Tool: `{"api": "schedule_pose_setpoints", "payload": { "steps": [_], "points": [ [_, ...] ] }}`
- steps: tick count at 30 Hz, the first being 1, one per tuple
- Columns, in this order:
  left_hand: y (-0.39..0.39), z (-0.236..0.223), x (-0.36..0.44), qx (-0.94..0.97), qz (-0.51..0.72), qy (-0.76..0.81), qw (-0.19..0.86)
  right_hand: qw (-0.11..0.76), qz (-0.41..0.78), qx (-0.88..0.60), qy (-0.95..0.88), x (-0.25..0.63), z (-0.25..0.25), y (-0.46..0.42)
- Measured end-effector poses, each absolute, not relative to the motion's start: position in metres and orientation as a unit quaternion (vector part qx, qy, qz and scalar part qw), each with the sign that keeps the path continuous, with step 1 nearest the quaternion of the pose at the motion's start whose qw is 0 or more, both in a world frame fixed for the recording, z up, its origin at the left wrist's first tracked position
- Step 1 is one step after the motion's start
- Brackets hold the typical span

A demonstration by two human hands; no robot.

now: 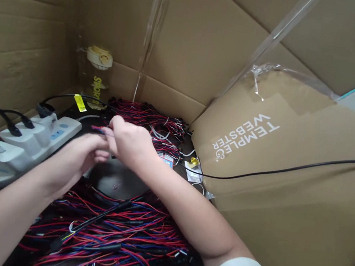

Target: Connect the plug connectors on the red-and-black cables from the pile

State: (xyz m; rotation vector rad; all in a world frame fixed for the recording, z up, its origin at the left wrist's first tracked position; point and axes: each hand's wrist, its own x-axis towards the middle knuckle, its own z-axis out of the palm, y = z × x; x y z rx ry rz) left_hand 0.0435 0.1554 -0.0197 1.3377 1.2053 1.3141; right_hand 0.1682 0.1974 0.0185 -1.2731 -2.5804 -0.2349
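Over the table, my left hand (89, 153) and my right hand (134, 144) meet, with their fingertips close together. Between them a thin red and blue wire (98, 129) sticks out past the fingers to the left. Both hands are closed on it, though the fingers hide most of its length. Below my hands lies a wide spread of red, blue and black wires (135, 233) with dark sleeves and connectors. Behind them is a bundle of similar wires (147, 115). A round greyish thing (115, 181), blurred, sits under my hands.
At left is a white power strip (68, 128) with plugged-in chargers (26, 137) and black cables. A clear bottle (97, 79) stands in the back left corner. Cardboard walls (185, 36) enclose the table. A black cable (279, 168) crosses on the right, near a small yellow object (194, 161).
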Motion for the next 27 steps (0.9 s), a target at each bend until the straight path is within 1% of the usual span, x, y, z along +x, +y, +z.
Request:
{"api": "schedule_pose_setpoints", "payload": {
  "steps": [2,3,4,7,10,13,15,17,19,21,24,27],
  "points": [
    [0.158,-0.015,0.044,0.447,0.604,0.439,0.492,0.117,-0.077,-0.393,-0.909,0.177,0.018,0.185],
    [0.160,-0.014,0.045,0.415,0.635,0.429,0.491,0.116,-0.073,-0.373,-0.918,0.181,0.017,0.180],
    [0.161,-0.014,0.047,0.395,0.662,0.429,0.472,0.120,-0.066,-0.356,-0.924,0.184,0.015,0.175],
    [0.165,-0.016,0.048,0.395,0.722,0.432,0.369,0.147,-0.031,-0.341,-0.928,0.194,0.011,0.177],
    [0.168,-0.011,0.044,0.366,0.784,0.411,0.286,0.178,-0.002,-0.409,-0.895,0.210,0.009,0.201],
    [0.169,-0.001,0.036,0.334,0.827,0.384,0.237,0.214,0.027,-0.474,-0.854,0.229,0.011,0.235],
    [0.169,0.006,0.033,0.318,0.842,0.361,0.243,0.251,0.048,-0.499,-0.828,0.240,0.012,0.255],
    [0.169,0.009,0.031,0.282,0.847,0.350,0.282,0.270,0.093,-0.513,-0.810,0.249,0.009,0.269],
    [0.168,0.010,0.030,0.232,0.846,0.355,0.323,0.264,0.149,-0.505,-0.808,0.256,0.004,0.275],
    [0.169,0.010,0.029,0.202,0.841,0.373,0.336,0.243,0.199,-0.486,-0.816,0.264,-0.002,0.276],
    [0.171,0.014,0.026,0.209,0.834,0.402,0.314,0.210,0.239,-0.462,-0.828,0.279,-0.011,0.273],
    [0.172,0.023,0.022,0.204,0.847,0.409,0.270,0.192,0.245,-0.453,-0.835,0.292,-0.019,0.275]
  ]
}}
